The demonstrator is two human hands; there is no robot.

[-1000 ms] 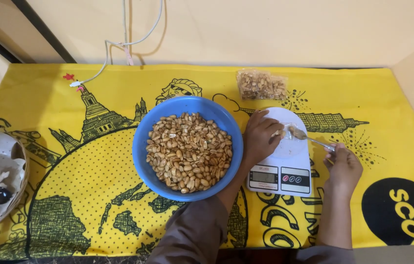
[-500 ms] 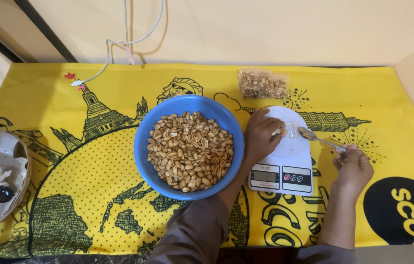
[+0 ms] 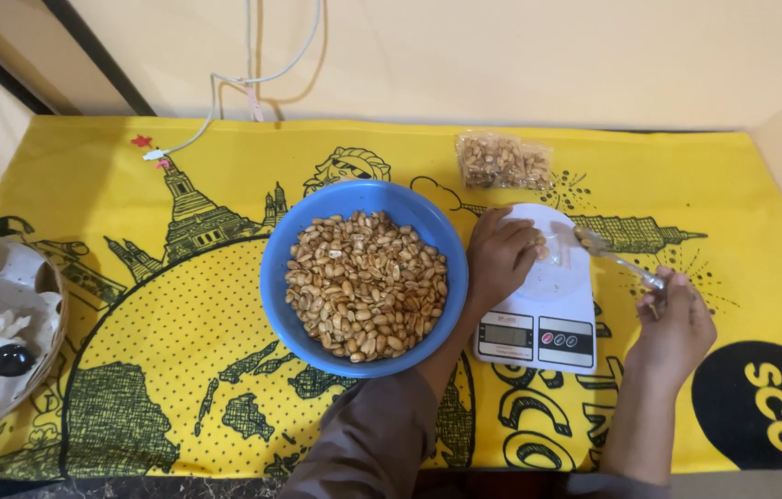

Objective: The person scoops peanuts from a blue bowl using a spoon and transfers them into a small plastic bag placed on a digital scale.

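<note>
The right hand pinches a spoon by its handle end; stiff and light, its bowl tips easily. The left hand, fingers curled, rests on the scale.

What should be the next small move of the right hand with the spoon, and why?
Probably tip the spoon so its peanuts drop onto the white kitchen scale. The right hand holds it loaded just over the platform, where the left hand rests beside a few peanuts.
</note>
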